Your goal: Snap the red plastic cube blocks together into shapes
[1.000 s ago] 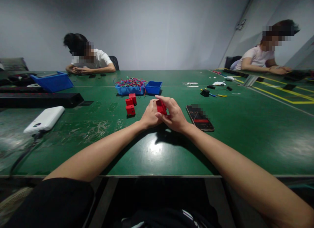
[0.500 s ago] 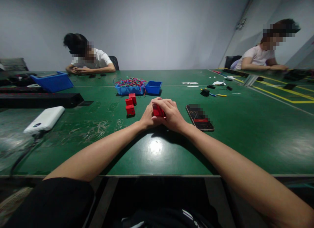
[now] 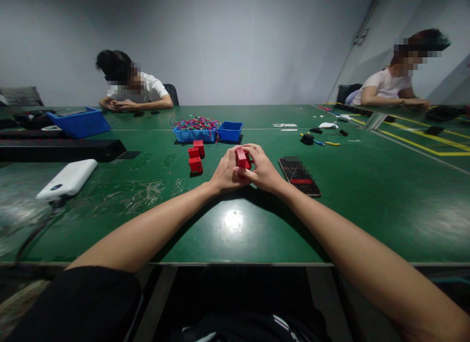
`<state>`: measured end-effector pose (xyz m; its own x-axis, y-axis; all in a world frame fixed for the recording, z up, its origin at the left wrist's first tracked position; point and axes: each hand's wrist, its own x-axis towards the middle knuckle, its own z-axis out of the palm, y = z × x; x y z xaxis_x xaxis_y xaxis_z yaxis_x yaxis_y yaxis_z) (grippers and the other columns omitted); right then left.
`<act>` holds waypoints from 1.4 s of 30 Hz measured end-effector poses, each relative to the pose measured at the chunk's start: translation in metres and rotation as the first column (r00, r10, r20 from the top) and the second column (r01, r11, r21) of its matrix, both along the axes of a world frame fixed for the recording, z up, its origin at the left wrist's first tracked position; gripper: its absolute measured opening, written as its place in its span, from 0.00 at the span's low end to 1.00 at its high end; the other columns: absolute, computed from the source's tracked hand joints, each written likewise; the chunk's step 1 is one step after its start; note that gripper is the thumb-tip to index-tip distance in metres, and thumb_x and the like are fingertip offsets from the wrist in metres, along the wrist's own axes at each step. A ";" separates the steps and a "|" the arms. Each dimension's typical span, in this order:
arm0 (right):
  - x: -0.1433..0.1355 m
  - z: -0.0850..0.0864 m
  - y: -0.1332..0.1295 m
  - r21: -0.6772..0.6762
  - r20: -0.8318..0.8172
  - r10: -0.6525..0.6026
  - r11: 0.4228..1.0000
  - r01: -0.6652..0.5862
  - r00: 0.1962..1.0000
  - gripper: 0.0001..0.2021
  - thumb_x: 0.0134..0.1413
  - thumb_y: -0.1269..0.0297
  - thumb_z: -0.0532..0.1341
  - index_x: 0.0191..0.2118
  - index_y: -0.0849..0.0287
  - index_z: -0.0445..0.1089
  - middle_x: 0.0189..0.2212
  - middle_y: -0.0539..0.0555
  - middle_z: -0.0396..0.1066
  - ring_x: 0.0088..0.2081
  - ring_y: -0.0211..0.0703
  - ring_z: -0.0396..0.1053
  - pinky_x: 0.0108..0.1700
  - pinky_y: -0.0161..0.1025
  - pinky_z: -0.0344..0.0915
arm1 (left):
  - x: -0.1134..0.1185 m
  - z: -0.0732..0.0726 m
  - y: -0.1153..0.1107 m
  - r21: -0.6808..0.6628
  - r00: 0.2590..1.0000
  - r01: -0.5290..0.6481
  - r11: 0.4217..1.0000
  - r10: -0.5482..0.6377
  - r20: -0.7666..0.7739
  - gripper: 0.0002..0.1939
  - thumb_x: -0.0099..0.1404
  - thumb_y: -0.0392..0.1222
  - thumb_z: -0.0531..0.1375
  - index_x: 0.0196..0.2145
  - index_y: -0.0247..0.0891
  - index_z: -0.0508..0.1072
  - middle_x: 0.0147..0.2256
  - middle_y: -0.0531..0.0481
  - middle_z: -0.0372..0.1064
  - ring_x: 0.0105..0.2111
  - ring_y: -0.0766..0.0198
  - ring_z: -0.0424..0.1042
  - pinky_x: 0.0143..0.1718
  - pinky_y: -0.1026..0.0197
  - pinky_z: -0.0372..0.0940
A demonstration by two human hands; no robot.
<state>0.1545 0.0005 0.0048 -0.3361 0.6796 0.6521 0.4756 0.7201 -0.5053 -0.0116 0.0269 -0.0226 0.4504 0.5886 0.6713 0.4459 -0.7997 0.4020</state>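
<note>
Between my two hands is a small red block-shaped part (image 3: 241, 157), held just above the green table (image 3: 235, 244). My left hand (image 3: 226, 171) wraps it from the left and below. The fingers and thumb of my right hand (image 3: 262, 168) grip it from the right, hiding its lower side. Left of my hands, several similar red parts (image 3: 195, 165) sit close together on the table. To the right of my right hand lies a phone (image 3: 303, 180) with its screen lit.
Behind the red parts stand a blue bin (image 3: 194, 135) heaped with coloured wires and a smaller blue bin (image 3: 230, 131). A white power bank (image 3: 68, 179) with a cable lies left. Pliers (image 3: 323, 143) lie at back right. Two people (image 3: 145, 89) sit across the table.
The red part has been turned between my hands, and more of its top face shows. My right hand has shifted slightly right, its fingers no longer lying over the part.
</note>
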 end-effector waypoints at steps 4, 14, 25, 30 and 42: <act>0.000 -0.001 0.001 0.053 0.018 0.009 0.999 -0.010 1.000 0.26 0.53 0.54 0.65 0.54 0.59 0.64 0.55 0.66 0.63 0.57 0.55 0.63 0.61 0.54 0.61 | 0.000 0.001 -0.001 -0.005 0.999 0.008 1.000 -0.007 0.031 0.50 0.48 0.49 0.68 0.63 0.35 0.49 0.59 0.33 0.57 0.58 0.43 0.65 0.59 0.41 0.62; 0.003 0.002 0.000 -0.056 0.070 0.071 0.996 -0.067 0.995 0.26 0.55 0.53 0.63 0.56 0.59 0.61 0.53 0.65 0.66 0.55 0.55 0.64 0.58 0.55 0.62 | 0.000 0.004 -0.005 -0.057 0.999 -0.027 0.998 0.028 0.032 0.51 0.46 0.47 0.69 0.63 0.37 0.51 0.59 0.34 0.58 0.56 0.43 0.67 0.57 0.41 0.64; 0.006 0.004 -0.001 -0.269 -0.019 0.222 0.938 -0.219 0.975 0.36 0.54 0.52 0.64 0.64 0.59 0.51 0.57 0.64 0.63 0.54 0.51 0.66 0.56 0.50 0.65 | 0.000 0.002 -0.003 0.002 0.996 0.046 0.999 -0.047 0.074 0.57 0.48 0.50 0.70 0.67 0.41 0.43 0.54 0.37 0.62 0.50 0.48 0.69 0.53 0.43 0.65; 0.006 0.004 -0.001 -0.273 -0.044 0.246 0.929 -0.248 0.968 0.31 0.54 0.55 0.64 0.60 0.58 0.54 0.54 0.61 0.64 0.53 0.48 0.66 0.55 0.47 0.65 | 0.000 0.003 -0.004 0.016 0.996 0.059 0.998 -0.060 0.070 0.54 0.48 0.49 0.70 0.65 0.42 0.46 0.55 0.38 0.61 0.52 0.48 0.68 0.53 0.44 0.65; 0.005 0.009 -0.007 -0.206 0.066 0.203 0.961 -0.186 0.977 0.25 0.57 0.58 0.59 0.58 0.60 0.55 0.48 0.60 0.67 0.46 0.47 0.67 0.51 0.47 0.65 | 0.000 0.004 -0.005 0.025 1.000 0.019 1.000 -0.019 0.021 0.53 0.50 0.49 0.69 0.66 0.41 0.45 0.54 0.37 0.62 0.50 0.48 0.70 0.51 0.44 0.67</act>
<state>0.1593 -0.0069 0.0143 -0.5235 0.7078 0.4742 0.3837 0.6928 -0.6105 -0.0118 0.0220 -0.0183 0.4465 0.5629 0.6955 0.4221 -0.8179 0.3910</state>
